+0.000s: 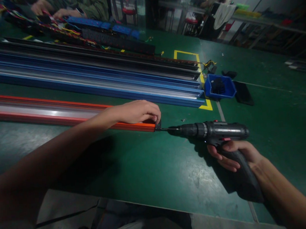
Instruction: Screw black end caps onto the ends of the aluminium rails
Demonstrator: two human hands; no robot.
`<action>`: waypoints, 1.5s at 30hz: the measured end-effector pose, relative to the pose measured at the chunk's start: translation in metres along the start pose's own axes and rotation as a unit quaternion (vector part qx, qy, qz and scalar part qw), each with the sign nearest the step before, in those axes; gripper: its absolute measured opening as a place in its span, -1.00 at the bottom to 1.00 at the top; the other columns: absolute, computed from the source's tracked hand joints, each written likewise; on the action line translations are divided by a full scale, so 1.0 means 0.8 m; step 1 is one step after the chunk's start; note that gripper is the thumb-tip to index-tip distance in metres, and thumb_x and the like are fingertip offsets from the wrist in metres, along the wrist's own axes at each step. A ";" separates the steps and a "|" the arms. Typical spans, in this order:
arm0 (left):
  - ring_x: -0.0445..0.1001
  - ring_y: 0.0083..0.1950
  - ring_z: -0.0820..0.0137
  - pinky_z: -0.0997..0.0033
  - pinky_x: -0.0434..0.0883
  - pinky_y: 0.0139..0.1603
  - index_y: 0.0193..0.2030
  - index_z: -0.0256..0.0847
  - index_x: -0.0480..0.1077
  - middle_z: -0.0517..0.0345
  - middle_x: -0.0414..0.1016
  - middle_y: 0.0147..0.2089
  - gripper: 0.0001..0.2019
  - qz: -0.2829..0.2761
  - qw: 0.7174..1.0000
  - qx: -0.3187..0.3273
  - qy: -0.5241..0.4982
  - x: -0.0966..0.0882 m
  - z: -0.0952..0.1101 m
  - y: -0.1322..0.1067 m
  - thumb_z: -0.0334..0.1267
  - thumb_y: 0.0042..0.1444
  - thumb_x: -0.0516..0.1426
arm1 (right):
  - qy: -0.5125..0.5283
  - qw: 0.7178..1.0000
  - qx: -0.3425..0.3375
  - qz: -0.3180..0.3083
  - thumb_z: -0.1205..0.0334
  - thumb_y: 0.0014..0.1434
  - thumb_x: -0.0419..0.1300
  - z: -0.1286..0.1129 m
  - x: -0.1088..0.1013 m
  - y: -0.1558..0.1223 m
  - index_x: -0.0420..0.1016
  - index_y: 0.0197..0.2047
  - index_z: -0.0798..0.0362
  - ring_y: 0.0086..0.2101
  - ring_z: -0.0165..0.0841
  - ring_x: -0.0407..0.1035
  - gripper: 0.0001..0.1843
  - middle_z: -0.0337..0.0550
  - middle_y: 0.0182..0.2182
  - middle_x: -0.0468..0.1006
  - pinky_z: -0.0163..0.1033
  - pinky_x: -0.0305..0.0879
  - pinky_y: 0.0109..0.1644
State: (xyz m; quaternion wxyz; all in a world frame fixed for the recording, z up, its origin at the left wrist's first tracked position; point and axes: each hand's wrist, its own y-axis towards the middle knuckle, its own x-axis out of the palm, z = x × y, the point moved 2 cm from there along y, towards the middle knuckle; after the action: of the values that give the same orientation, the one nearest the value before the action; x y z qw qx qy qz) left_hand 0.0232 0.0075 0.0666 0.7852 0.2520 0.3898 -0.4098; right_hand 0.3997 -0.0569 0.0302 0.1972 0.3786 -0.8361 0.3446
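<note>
A long orange-red metal profile (135, 127) with a pale inner face lies along the table, its right end near the middle of the view. My left hand (142, 112) rests over that end, its fingers closed on a small black end cap (158, 124) at the tip. In my right hand (236, 154) is a black cordless drill (214, 130), gripped by its handle with a finger near the red trigger. The thin bit points left, and its tip meets the end cap at the profile's end.
Several blue profiles (142, 91) and black profiles (145, 62) lie behind. A blue bin (220, 88) holds dark parts beside a black phone-like slab (244, 93). Yellow tape (205, 107) marks the green table (155, 171). Across it, a co-worker's hands (64, 13) handle coloured wires.
</note>
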 end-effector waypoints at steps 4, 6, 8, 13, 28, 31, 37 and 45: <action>0.49 -0.17 0.47 0.51 0.31 -0.11 -0.22 -0.17 0.56 0.16 0.58 -0.15 -0.76 0.002 1.000 -0.006 -0.003 0.000 0.001 0.001 -0.39 0.32 0.05 | -0.001 1.000 0.005 0.005 0.21 0.17 0.23 0.000 0.000 0.001 0.58 -0.18 0.25 -0.73 -0.61 0.18 -0.74 -0.15 -0.43 0.53 -0.42 0.38 -0.59; 0.49 -0.16 0.48 0.52 0.31 -0.11 -0.22 -0.17 0.56 0.16 0.58 -0.15 -0.76 -0.001 1.000 -0.006 -0.001 0.000 0.001 0.000 -0.39 0.32 0.05 | -0.002 1.000 0.006 0.003 0.21 0.17 0.23 0.000 0.000 0.001 0.57 -0.19 0.24 -0.73 -0.61 0.18 -0.75 -0.16 -0.43 0.53 -0.41 0.39 -0.58; 0.49 -0.16 0.48 0.52 0.31 -0.10 -0.21 -0.17 0.55 0.16 0.58 -0.15 -0.75 -0.003 1.000 -0.004 0.001 0.000 0.000 0.000 -0.38 0.33 0.04 | 0.000 1.000 0.004 -0.003 0.22 0.18 0.22 0.000 0.000 0.001 0.57 -0.18 0.23 -0.72 -0.61 0.18 -0.76 -0.17 -0.43 0.52 -0.42 0.39 -0.57; 0.49 -0.15 0.48 0.53 0.31 -0.10 -0.20 -0.16 0.54 0.16 0.58 -0.14 -0.76 -0.002 1.000 0.000 0.005 0.000 -0.001 0.000 -0.37 0.34 0.03 | 0.015 1.000 -0.011 -0.017 0.25 0.21 0.18 0.002 -0.001 0.000 0.58 -0.14 0.27 -0.71 -0.60 0.18 -0.74 -0.14 -0.41 0.52 -0.42 0.40 -0.56; 0.52 -0.12 0.47 0.55 0.31 -0.08 -0.18 -0.16 0.54 0.16 0.60 -0.10 -0.77 -0.002 1.000 0.001 0.010 0.001 -0.002 -0.001 -0.37 0.34 0.04 | 0.030 0.999 -0.007 -0.016 0.28 0.22 0.15 0.000 0.002 0.001 0.58 -0.11 0.35 -0.69 -0.57 0.26 -0.69 -0.01 -0.36 0.56 -0.41 0.44 -0.52; 0.51 -0.13 0.47 0.55 0.31 -0.08 -0.19 -0.16 0.54 0.17 0.59 -0.11 -0.77 -0.001 1.000 0.002 0.014 0.001 -0.002 -0.001 -0.37 0.35 0.04 | 0.025 0.999 -0.009 -0.020 0.28 0.22 0.17 0.001 -0.001 0.001 0.59 -0.11 0.35 -0.69 -0.58 0.26 -0.70 -0.02 -0.36 0.56 -0.42 0.45 -0.53; 0.52 -0.13 0.47 0.54 0.31 -0.09 -0.19 -0.16 0.54 0.16 0.59 -0.12 -0.78 0.001 1.000 0.001 0.012 0.002 -0.002 -0.001 -0.37 0.34 0.05 | 0.026 0.999 -0.017 -0.038 0.27 0.24 0.17 0.002 -0.005 0.002 0.60 -0.09 0.34 -0.69 -0.60 0.25 -0.69 -0.03 -0.36 0.55 -0.41 0.47 -0.53; 0.50 -0.15 0.47 0.53 0.31 -0.09 -0.20 -0.16 0.54 0.16 0.59 -0.13 -0.77 -0.005 1.000 -0.005 0.012 0.000 0.002 -0.001 -0.38 0.34 0.04 | 0.021 0.999 -0.001 -0.030 0.25 0.25 0.18 0.002 -0.005 0.000 0.59 -0.09 0.30 -0.69 -0.60 0.25 -0.71 -0.06 -0.35 0.54 -0.42 0.46 -0.52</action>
State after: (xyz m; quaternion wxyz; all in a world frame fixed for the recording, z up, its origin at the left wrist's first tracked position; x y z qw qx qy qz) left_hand 0.0230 0.0063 0.0676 0.7796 0.2510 0.4024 -0.4090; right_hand 0.4020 -0.0559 0.0263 0.2251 0.3965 -0.8202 0.3454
